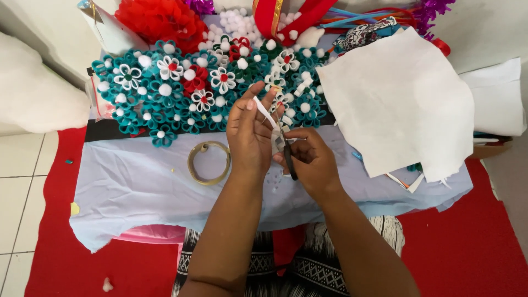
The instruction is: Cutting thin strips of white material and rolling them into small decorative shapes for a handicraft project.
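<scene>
From the head camera, looking down, the person sat at a low table draped in a pale blue cloth (137, 187). The left hand (250, 135) pinched a narrow white strip (265, 111) between thumb and fingertips, holding it up at about twelve o'clock from the wrist. The right hand (311, 159) was closed around the handles of small scissors (284, 148), whose blades pointed up toward the strip; whether the blades were touching it I could not tell.

At ten to twelve o'clock from the hands lay a heap of teal, white and red loop flowers (165, 93) with white pompom centres. A tape roll (209, 162) sat flat on the cloth at nine o'clock, just beside the left wrist. A large white sheet (401, 99) lay at two o'clock, near the right hand.

To my eye, a clean cut would want the strip kept taut and pinched close to the blades, the scissors square across it, and the fingertips clear of the edge.
</scene>
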